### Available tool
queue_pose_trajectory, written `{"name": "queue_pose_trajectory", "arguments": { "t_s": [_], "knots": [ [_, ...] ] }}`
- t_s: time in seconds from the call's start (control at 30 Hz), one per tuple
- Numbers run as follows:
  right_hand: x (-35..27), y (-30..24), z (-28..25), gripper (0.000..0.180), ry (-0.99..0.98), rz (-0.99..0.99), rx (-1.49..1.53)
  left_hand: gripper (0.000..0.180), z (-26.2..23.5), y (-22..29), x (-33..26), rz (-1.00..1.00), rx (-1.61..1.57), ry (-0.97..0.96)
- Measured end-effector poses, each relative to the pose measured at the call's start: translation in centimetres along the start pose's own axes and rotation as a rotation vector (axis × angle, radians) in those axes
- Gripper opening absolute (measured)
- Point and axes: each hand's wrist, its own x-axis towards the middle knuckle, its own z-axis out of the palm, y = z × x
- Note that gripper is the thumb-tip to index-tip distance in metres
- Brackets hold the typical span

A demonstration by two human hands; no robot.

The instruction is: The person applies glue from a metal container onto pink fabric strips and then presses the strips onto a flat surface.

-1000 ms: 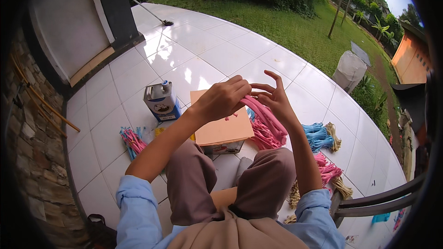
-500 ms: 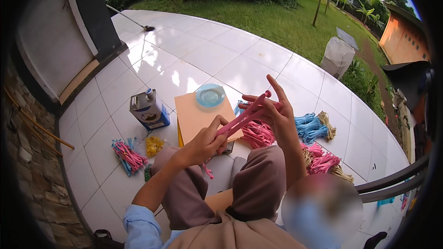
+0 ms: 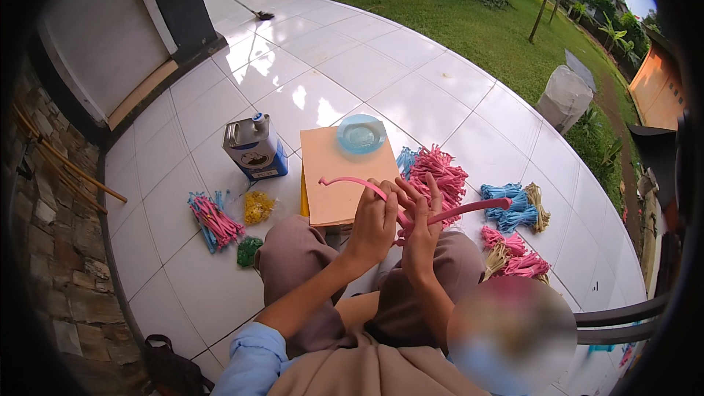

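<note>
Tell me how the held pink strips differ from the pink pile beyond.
The held pink strips are few and splayed; the pink pile is dense. The strips are in the left hand and right hand; the pile lies on the tiled floor. Both show slender pink pieces.

The view comes from the left of two wide fisheye cameras worn on the person's head, looking down and forward over the lap. The trousers point(image 3: 292, 253) sit close below the lens; the fingers point(image 3: 433, 189) fall near the picture's centre. Toward the top the view runs outward across the tiled floor point(image 3: 352, 77) to the more distant lawn point(image 3: 455, 40). The door point(image 3: 110, 37) leans at upper left, straight edges bend, and black rims the round field.
</note>
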Motion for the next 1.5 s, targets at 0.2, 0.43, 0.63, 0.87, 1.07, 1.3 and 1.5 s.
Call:
{"name": "queue_pose_trajectory", "arguments": {
  "t_s": [0.2, 0.43, 0.63, 0.87, 1.07, 1.3, 1.5],
  "knots": [
    [6.4, -4.0, -3.4, 0.062, -0.28, -0.031, -0.192, 0.017, -5.5, -4.2, 5.4, -0.531, -0.688, -0.198],
    [15.4, 7.3, -13.2, 0.072, -0.489, 0.239, -0.909, 0.022, -0.2, -14.9, 4.2, -0.563, -0.374, -0.602],
    [12.1, 8.3, -9.4, 0.071, -0.355, 0.493, -0.686, 0.016, -0.2, -17.5, -0.4, -0.471, -0.204, -0.374],
    [10.8, 9.5, -8.8, 0.071, -0.357, 0.538, -0.66, 0.015, -1.8, -18.1, -0.9, -0.555, -0.15, -0.425],
    [13.8, 8.9, -9.5, 0.082, -0.497, 0.428, -0.247, 0.011, -2.4, -18.1, 2.4, -0.524, -0.059, -0.499],
    [14.2, 10.4, -9.0, 0.086, -0.643, 0.385, -0.47, 0.008, -3.5, -20.9, 0.8, -0.353, 0.131, -0.419],
    [14.4, 11.6, -9.8, 0.088, -0.585, 0.446, -0.449, 0.009, -3.3, -19.8, 0.5, -0.456, 0.179, -0.455]
  ]
}}
